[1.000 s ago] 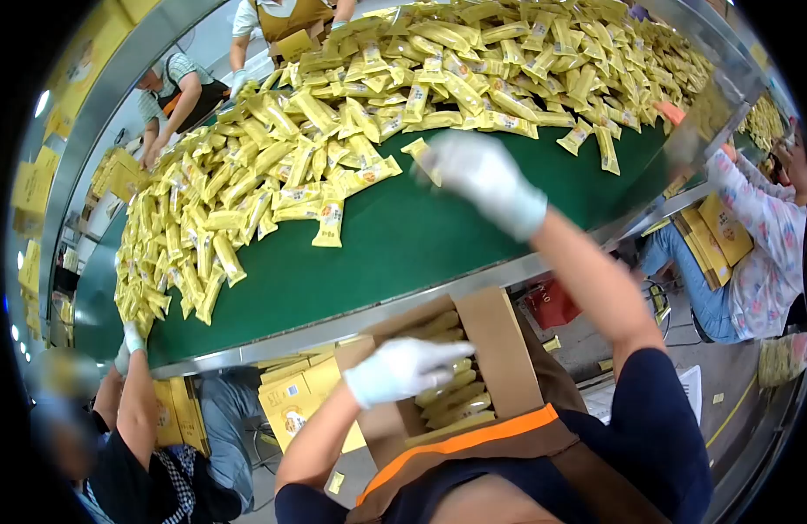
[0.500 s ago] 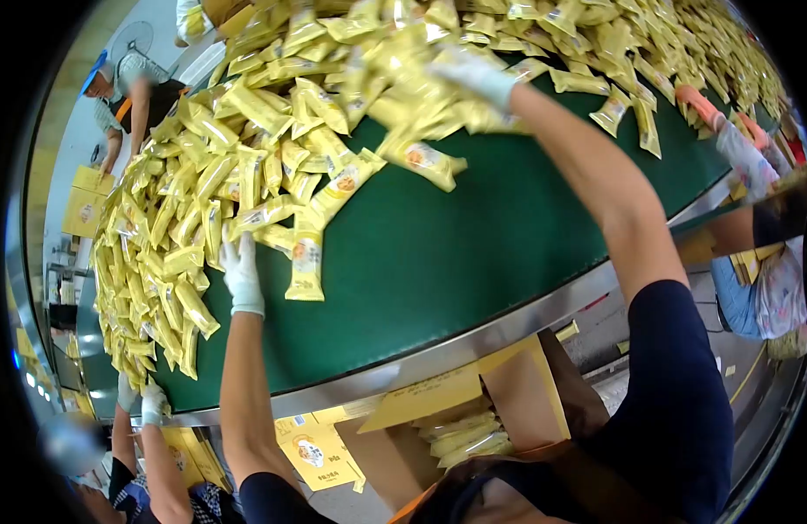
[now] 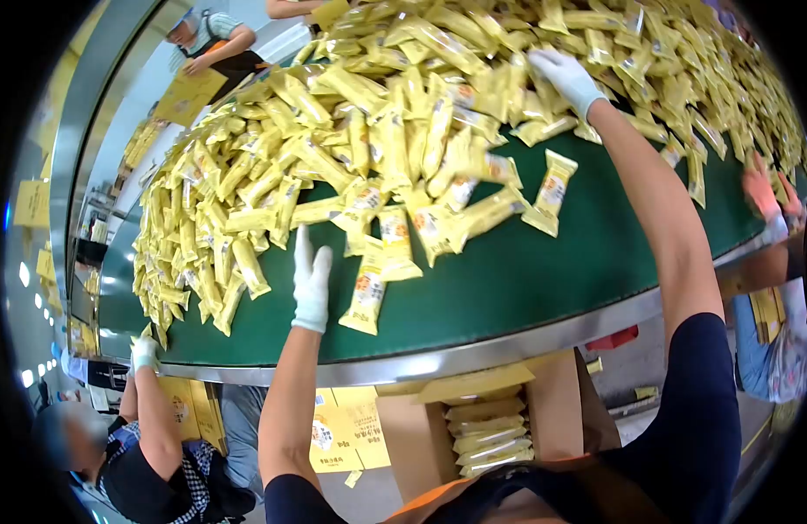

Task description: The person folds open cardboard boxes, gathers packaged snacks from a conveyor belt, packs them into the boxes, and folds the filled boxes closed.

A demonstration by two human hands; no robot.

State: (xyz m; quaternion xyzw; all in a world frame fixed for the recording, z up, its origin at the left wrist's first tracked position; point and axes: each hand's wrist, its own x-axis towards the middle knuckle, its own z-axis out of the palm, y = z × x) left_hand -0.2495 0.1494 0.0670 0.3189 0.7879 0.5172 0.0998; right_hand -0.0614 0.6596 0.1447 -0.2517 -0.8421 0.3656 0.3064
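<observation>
A large heap of yellow wrapped snack packets [image 3: 394, 140] lies on the green conveyor belt [image 3: 473, 288]. My left hand [image 3: 312, 286], in a white glove, is at the heap's near edge with fingers apart and nothing in it. Just right of it lies a loose packet [image 3: 366, 288] with a printed label. My right hand [image 3: 567, 80], also gloved, reaches across to the far part of the heap, its fingers stretched out over packets. Whether its fingertips touch them I cannot tell. A single packet [image 3: 552, 194] rests apart on the belt below that hand.
Below the belt's metal edge [image 3: 403, 367] stands an open carton [image 3: 556, 410] with several packets stacked inside. Flat printed cartons [image 3: 349, 432] lie left of it. A co-worker's gloved hand [image 3: 144, 352] is at the left, another's pinkish hand [image 3: 759, 188] at the right. Someone handles a carton [image 3: 189, 94] across the belt.
My right hand has moved right over the heap, and packets near the middle have shifted toward me. My left fingers, earlier against a packet, are now apart from it. The view has turned.
</observation>
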